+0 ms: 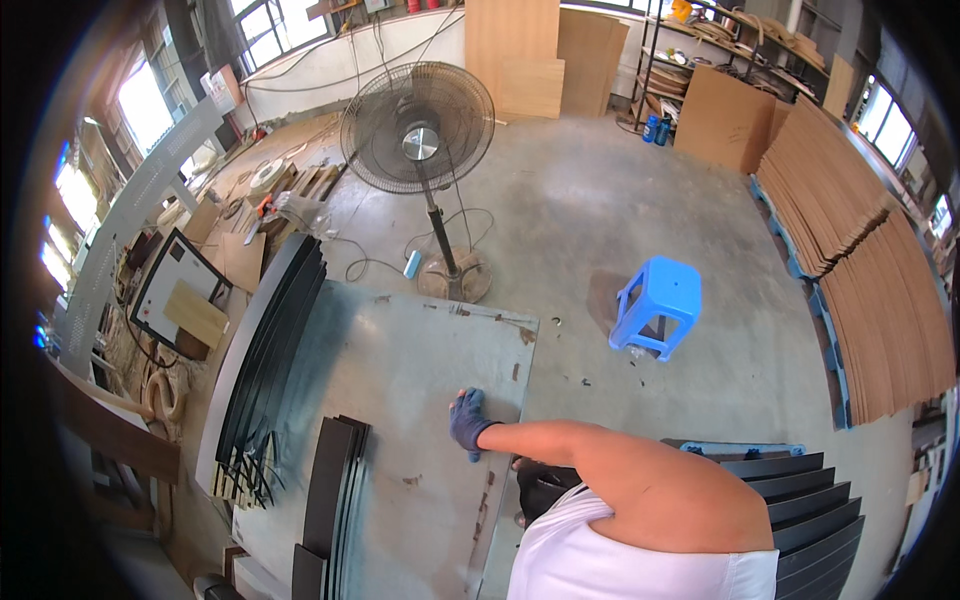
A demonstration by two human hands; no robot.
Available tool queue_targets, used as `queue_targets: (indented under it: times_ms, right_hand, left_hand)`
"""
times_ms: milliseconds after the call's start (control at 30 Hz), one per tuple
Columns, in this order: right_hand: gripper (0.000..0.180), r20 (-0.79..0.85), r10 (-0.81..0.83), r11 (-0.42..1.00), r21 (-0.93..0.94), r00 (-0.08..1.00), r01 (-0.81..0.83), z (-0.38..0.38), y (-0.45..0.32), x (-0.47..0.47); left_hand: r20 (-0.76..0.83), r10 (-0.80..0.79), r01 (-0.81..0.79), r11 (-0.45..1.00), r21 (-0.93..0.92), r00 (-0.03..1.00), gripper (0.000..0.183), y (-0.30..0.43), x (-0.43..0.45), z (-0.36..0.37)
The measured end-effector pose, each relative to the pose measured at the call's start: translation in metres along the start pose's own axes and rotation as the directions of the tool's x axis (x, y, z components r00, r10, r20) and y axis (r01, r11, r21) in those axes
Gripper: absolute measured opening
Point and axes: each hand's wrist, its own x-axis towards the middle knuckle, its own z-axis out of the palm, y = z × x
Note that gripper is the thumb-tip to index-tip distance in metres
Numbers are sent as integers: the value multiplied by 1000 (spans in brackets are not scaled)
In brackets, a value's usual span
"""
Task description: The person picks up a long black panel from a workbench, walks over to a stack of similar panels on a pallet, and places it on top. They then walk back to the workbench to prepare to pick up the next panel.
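Observation:
My right hand (469,422), in a dark blue glove with bare fingertips, reaches over the grey worktable (420,360) near its right edge. It appears palm down, fingers apart, with nothing visible in it. Whether it presses on the surface is hard to tell. My left hand is out of view. Left of the right hand lies a short stack of long dark panels (330,480). Farther left, a larger bundle of long black panels (277,360) rests along the table's far side, with thin black straps or strips (259,465) loose at its near end.
A pedestal fan (420,142) stands beyond the table. On the floor to the right is a blue plastic stool (673,289). More dark panels (810,517) are stacked behind my arm. Stacks of cardboard sheets (885,315) line the right side. A cable (364,260) trails near the fan.

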Motion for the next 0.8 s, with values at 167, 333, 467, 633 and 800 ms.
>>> queue_targets:
  times_ms: [167,333,467,633,800]
  right_hand:
    - [131,7,26,1000,-5,1000,-26,-6,1,-5]
    - [126,-34,11,999,37,999,-10,1,6,-5]
    - [119,-63,-14,999,40,998,16,-8,10,-6]
    - [107,-222,73,997,18,972,-71,42,-1,19]
    - [131,-105,-75,990,108,992,86,9,5,-3]
  left_hand:
    - [-18,-59,59,998,-28,998,65,-3,1,-3]
    - [-63,-149,145,988,-60,987,67,-12,2,-6]
    - [-126,-307,296,950,-101,943,68,-46,-22,-11]
    - [-180,-641,619,767,-167,746,70,-131,-100,-12]
    - [-309,-807,856,514,51,503,73,-178,-142,-1]
